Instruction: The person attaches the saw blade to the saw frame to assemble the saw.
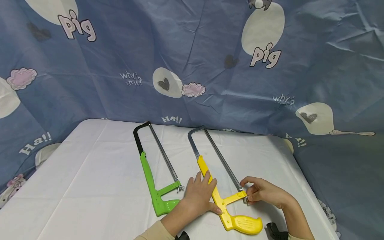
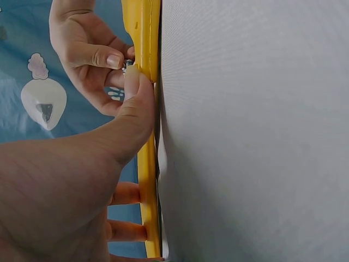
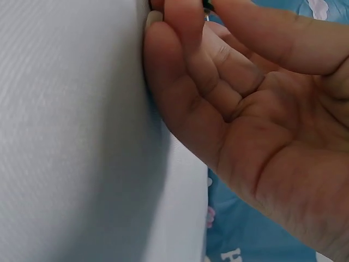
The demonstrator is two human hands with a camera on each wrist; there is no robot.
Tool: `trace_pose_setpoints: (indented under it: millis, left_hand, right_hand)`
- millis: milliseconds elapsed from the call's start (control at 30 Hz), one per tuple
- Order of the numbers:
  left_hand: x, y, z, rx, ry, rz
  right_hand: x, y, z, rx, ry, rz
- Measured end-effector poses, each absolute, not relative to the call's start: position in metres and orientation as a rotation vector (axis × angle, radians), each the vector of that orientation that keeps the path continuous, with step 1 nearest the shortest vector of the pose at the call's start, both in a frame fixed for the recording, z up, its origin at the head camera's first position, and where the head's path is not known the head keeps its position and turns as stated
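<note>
A yellow-handled hacksaw (image 1: 223, 202) lies flat on the white-covered table, its blade (image 1: 224, 160) running along the right side. My left hand (image 1: 199, 193) rests on its yellow frame, fingers spread and pressing on it, the thumb lower down near the handle. At the frame's right corner, my right hand (image 1: 265, 191) pinches the small metal wing nut (image 1: 245, 200) between thumb and curled fingers. The left wrist view shows the wing nut (image 2: 128, 63) partly covered by fingertips. In the right wrist view the fingers (image 3: 182, 87) hide most of it.
To the left lies a green-handled hacksaw (image 1: 149, 180), its grip partly behind my left wrist. White cloth (image 1: 75, 173) covers the table. A blue printed curtain (image 1: 192, 60) hangs along the back edge and down both sides.
</note>
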State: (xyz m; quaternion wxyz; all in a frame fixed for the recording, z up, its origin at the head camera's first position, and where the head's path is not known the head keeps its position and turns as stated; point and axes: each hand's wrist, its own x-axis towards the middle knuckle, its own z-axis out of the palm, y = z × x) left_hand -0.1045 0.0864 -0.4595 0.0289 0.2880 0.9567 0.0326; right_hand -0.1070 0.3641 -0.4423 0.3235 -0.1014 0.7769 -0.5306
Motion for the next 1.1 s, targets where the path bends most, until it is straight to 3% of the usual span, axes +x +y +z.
trace_pose_setpoints:
  millis: [1100]
  left_hand:
    - [-0.101, 0.085, -0.455, 0.870, 2.965, 0.050]
  right_hand:
    - [-0.115, 0.383, -0.468, -0.471, 1.703, -1.631]
